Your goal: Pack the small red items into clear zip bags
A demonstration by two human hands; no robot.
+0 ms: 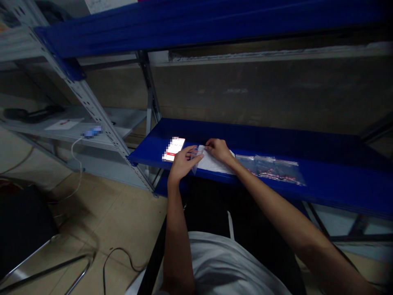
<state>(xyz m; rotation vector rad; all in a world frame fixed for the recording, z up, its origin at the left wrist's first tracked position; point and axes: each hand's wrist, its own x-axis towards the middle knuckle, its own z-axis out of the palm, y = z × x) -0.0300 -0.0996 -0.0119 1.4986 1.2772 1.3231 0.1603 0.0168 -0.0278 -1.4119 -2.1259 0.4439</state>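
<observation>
My left hand (182, 163) is closed on a small clear plastic bag (194, 168), thumb toward the right. Across from it my right hand (219, 150) is pinched at the bag's upper right side; whatever lies between its fingertips is too small to make out. Beneath both hands a white sheet (216, 164), paper or cloth, lies on the blue shelf (331, 176). To the right of my right forearm lie several flat clear bags (268, 170) with small pinkish pieces inside. Just left of my left hand rests a phone (175, 148) with its screen lit.
A blue beam (196, 28) crosses above the shelf, and a grey perforated post (92, 102) stands at its left. On the neighbouring grey shelf are a paper (64, 124) and a white cable (73, 151). A black chair (27, 229) and a dark cord (118, 250) are at lower left.
</observation>
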